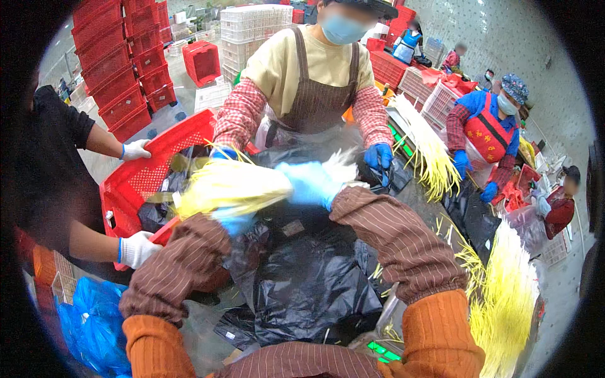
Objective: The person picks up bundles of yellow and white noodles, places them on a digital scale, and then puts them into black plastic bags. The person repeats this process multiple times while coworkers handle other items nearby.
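Note:
A bundle of yellow-and-white stalks, likely garlic chives (236, 185), lies crosswise above black plastic bags (312, 279), its yellow ends to the left. My right hand (312, 185), in a light blue glove and blurred, is closed around the white part of the bundle. Beneath the yellow ends is my left hand (235, 219), also light-blue gloved; the bundle and sleeve hide most of its fingers, so its grip does not show. More yellow-and-white stalks (505, 302) are heaped at the right, and another pile (423, 146) rests farther back.
A co-worker in a brown apron stands opposite, blue-gloved hands by the black bags. At left, a person's white-gloved hands hold a red crate (113, 189) containing black bags. Stacked red crates (106, 61) stand behind. A blue plastic bag (94, 326) sits lower left. More people are at right.

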A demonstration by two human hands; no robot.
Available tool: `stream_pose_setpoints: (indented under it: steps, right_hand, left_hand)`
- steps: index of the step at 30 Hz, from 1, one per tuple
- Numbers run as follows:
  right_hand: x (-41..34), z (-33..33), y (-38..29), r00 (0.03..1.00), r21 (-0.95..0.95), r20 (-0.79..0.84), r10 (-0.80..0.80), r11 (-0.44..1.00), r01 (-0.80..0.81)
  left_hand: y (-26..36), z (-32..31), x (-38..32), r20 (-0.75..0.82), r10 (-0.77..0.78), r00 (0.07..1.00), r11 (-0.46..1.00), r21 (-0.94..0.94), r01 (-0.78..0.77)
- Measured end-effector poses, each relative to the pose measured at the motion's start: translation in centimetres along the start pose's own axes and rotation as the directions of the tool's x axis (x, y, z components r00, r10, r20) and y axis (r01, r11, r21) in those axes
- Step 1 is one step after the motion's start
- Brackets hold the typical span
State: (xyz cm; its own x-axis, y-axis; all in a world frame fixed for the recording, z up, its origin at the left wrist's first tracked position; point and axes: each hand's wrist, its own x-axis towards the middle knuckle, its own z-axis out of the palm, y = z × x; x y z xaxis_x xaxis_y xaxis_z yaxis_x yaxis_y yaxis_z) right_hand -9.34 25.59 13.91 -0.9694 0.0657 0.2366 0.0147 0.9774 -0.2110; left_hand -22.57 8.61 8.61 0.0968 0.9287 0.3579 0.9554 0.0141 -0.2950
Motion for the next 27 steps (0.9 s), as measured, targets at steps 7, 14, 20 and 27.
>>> stream_pose_setpoints:
  steps: [7, 14, 20, 27]
  right_hand:
    - [-0.1, 9.7, 10.4, 0.726, 0.129, 0.688, 0.005, 0.983, -0.130]
    - [2.3, -0.1, 10.6, 0.784, -0.375, 0.486, 0.386, 0.902, -0.212]
    - [-10.9, -23.8, 5.0, 0.801, -0.241, -0.591, 0.093, 0.928, -0.285]
    - [-46.1, -10.5, -2.6, 0.498, -0.155, -0.252, 0.830, 0.473, -0.867]
  left_hand:
    - [-3.0, -6.9, -1.6, 0.268, -0.009, 0.963, 0.984, -0.170, 0.056]
    - [1.1, -11.6, 0.8, -0.320, 0.081, 0.944, 0.989, -0.089, -0.115]
    - [11.9, -7.5, -5.3, -0.194, -0.293, 0.936, 0.675, -0.736, 0.059]
    - [24.2, 0.6, -8.5, 0.169, -0.459, 0.872, 0.483, -0.777, 0.405]
